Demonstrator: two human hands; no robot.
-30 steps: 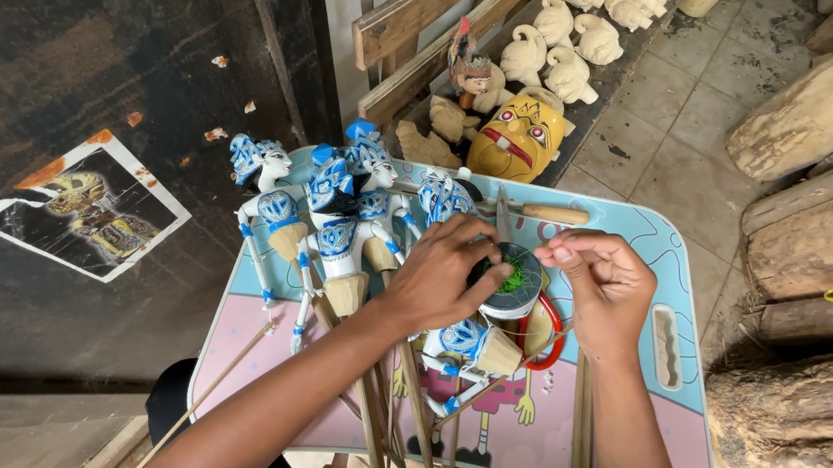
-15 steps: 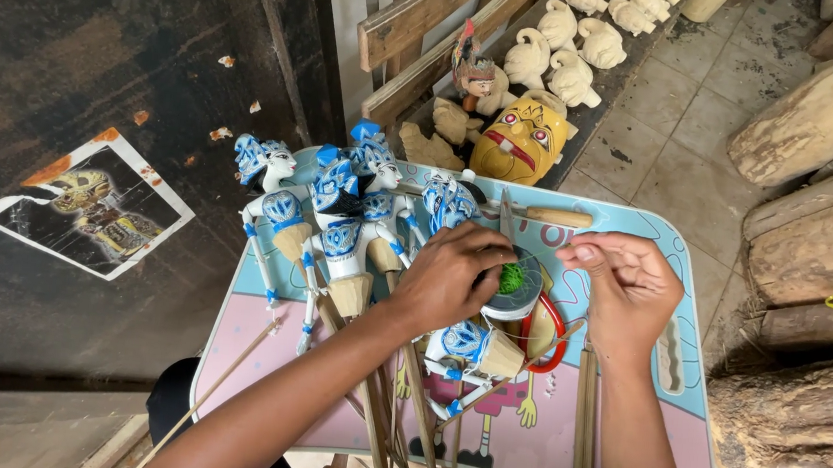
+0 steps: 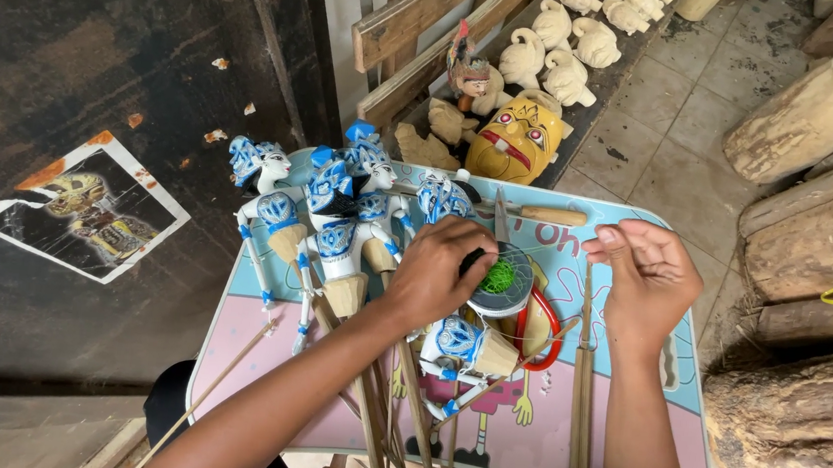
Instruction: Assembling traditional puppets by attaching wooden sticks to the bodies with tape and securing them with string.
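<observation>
Green thread on a spool (image 3: 501, 278) is gripped by the closed left hand (image 3: 444, 267) at the tray's (image 3: 246, 350) centre — the right hand (image 3: 646, 279), fingers curled, is held just beside, its pinch unclear.

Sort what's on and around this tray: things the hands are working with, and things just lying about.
In hand:
left hand on the green thread spool
right hand, fingers pinched
blue-and-white puppet beneath the spool

Lying about:
other blue puppets
yellow mask
unpainted carved heads
logs
knife
</observation>
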